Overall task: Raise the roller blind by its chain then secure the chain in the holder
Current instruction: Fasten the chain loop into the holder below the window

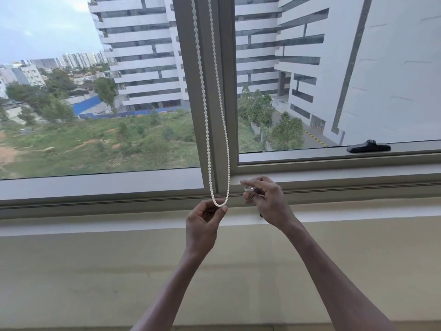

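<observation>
- The white beaded plastic chain loop (pixel 216 115) hangs down the grey metal window mullion (pixel 223 91), its two strands running nearly vertical and closing in a U-bend at the bottom, just in front of the lower window frame (pixel 95 187).
- My left hand (pixel 202 223) sits directly under that bend. The thumb and forefinger are drawn close together with the lowest beads at their tips, so this grip is narrow and holds the chain's bottom turn, or is just about touching it; the contact itself is too fine for me to be sure.
- My right hand (pixel 265 199) is just to the right of the loop and slightly higher, against the frame. Its fingers are curled around a small clear plastic piece (pixel 247 190), which I take to be the chain holder, so that grip is closed on it.
- No blind fabric shows over the glass, so I judge the raising done and the securing left.
- The move turns on this: the holder lies to the right of the bend and a touch above, near but not touching. The loop's long axis is vertical, so I would carry the bend sideways to the right while keeping the strands taut.
- The black window handle (pixel 368 146) lies well apart on the right sash, out of the way.
</observation>
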`<state>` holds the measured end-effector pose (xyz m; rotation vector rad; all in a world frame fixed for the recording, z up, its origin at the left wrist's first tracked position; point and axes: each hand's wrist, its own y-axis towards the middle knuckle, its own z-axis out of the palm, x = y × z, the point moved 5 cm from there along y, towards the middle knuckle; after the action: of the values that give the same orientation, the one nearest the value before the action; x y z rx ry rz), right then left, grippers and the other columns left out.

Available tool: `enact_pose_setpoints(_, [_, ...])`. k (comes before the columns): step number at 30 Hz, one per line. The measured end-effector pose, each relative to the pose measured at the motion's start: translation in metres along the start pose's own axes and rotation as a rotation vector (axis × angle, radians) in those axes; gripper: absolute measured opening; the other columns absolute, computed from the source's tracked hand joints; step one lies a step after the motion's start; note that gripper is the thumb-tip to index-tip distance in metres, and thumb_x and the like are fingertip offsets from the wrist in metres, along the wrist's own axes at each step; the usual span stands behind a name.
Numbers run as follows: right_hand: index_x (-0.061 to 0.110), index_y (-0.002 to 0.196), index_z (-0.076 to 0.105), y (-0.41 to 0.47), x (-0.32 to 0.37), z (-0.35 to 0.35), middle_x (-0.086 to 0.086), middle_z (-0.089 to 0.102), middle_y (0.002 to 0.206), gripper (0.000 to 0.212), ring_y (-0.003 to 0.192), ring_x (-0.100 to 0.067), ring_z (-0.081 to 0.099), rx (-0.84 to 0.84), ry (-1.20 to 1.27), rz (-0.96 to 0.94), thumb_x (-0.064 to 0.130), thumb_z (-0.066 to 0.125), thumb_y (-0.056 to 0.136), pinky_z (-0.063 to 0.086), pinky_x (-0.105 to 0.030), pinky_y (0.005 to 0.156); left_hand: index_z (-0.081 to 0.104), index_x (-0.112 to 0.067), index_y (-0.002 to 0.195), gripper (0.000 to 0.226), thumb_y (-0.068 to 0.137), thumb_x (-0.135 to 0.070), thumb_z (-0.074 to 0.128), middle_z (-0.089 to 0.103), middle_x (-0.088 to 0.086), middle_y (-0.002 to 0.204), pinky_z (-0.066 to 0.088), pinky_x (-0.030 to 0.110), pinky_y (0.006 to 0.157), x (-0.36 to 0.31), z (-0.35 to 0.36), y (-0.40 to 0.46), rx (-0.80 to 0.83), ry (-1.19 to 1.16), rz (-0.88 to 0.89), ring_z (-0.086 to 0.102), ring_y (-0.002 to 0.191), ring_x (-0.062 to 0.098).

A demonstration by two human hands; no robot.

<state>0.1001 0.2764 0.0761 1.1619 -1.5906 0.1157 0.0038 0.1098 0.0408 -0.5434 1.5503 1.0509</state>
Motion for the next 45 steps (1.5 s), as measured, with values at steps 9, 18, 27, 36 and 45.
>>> enact_pose_setpoints(9, [0.005, 0.113, 0.069, -0.003, 0.031, 0.017, -0.004, 0.065, 0.104, 0.035, 0.087, -0.013, 0.065, 0.078, -0.162, -0.207, -0.01, 0.068, 0.082, 0.052, -0.015, 0.084, 0.073, -0.008, 0.091, 0.005, 0.087, -0.007, 0.072, 0.073, 0.009, 0.084, 0.052, 0.03, 0.077, 0.01, -0.005, 0.003, -0.021, -0.02, -0.036, 0.065, 0.078, 0.012])
enact_pose_setpoints(18, [0.002, 0.117, 0.068, -0.002, 0.033, 0.04, -0.01, 0.063, 0.108, 0.035, 0.09, -0.022, 0.066, 0.212, -0.315, -0.284, -0.01, 0.063, 0.085, 0.054, -0.025, 0.084, 0.071, -0.005, 0.085, 0.003, 0.087, -0.003, 0.07, 0.072, -0.002, 0.075, 0.051, 0.022, 0.072, 0.01, -0.007, 0.007, -0.004, -0.047, -0.034, 0.063, 0.072, 0.01])
enact_pose_setpoints(27, [0.006, 0.105, 0.07, -0.004, 0.03, 0.049, -0.005, 0.066, 0.099, 0.025, 0.086, -0.018, 0.063, 0.232, -0.351, -0.28, -0.002, 0.071, 0.082, 0.052, -0.029, 0.081, 0.076, -0.016, 0.093, 0.009, 0.086, -0.013, 0.074, 0.076, 0.001, 0.086, 0.054, 0.03, 0.077, 0.023, -0.013, 0.005, -0.043, -0.042, -0.106, 0.066, 0.078, 0.011])
enact_pose_setpoints(36, [0.017, 0.106, 0.07, -0.004, 0.028, 0.055, 0.005, 0.069, 0.103, 0.022, 0.09, -0.016, 0.064, 0.249, -0.429, -0.292, 0.009, 0.07, 0.086, 0.053, -0.035, 0.076, 0.075, -0.015, 0.093, 0.006, 0.088, -0.016, 0.072, 0.076, 0.0, 0.087, 0.052, 0.022, 0.076, 0.03, -0.013, 0.007, -0.045, 0.005, -0.128, 0.067, 0.081, 0.011])
enact_pose_setpoints(45, [0.024, 0.107, 0.059, -0.005, 0.023, 0.052, 0.001, 0.07, 0.087, 0.018, 0.085, -0.015, 0.052, 0.226, -0.499, -0.247, 0.017, 0.06, 0.091, 0.05, -0.038, 0.073, 0.068, -0.013, 0.104, 0.031, 0.078, 0.001, 0.078, 0.075, 0.005, 0.099, 0.056, 0.025, 0.084, 0.035, -0.002, 0.011, 0.05, -0.019, -0.149, 0.072, 0.094, 0.016])
